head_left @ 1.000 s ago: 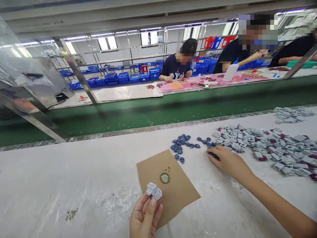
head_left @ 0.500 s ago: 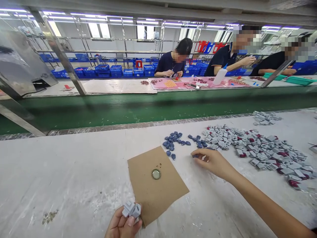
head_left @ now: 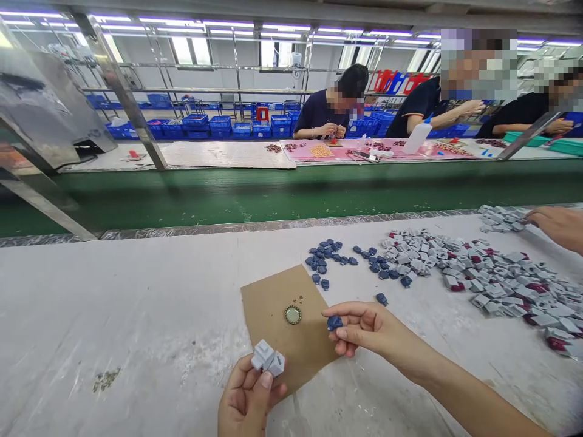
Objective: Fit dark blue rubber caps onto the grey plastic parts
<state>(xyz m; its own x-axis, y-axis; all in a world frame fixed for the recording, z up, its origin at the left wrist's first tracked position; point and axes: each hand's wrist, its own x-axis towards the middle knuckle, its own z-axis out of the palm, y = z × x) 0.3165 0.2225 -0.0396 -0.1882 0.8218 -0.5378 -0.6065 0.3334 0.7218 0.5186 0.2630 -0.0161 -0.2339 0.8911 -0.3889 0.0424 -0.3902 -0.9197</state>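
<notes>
Between the thumb and fingers of my left hand [head_left: 250, 391] are light grey plastic pieces [head_left: 268, 359], held over the near edge of a brown cardboard sheet [head_left: 268, 303]. My right hand [head_left: 364, 328] pinches one small dark blue plastic piece [head_left: 334, 323] above the sheet's right edge. A bottle cap [head_left: 293, 314] lies on the cardboard with a few tiny brown bits beside it. Beyond the sheet is a loose group of dark blue pieces [head_left: 325, 250], and a single blue piece [head_left: 381, 298] lies just past my right hand.
A large pile of grey and dark red pieces [head_left: 492, 273] spreads over the right of the white table [head_left: 136, 315]. At far right another person's hand [head_left: 558, 226] touches a smaller grey pile [head_left: 501, 218]. Across the green belt [head_left: 273, 191], several people work at another bench.
My right hand has picked up a blue piece and come toward the cardboard and my left hand. My left hand has risen slightly. Another person's hand has appeared at far right.
</notes>
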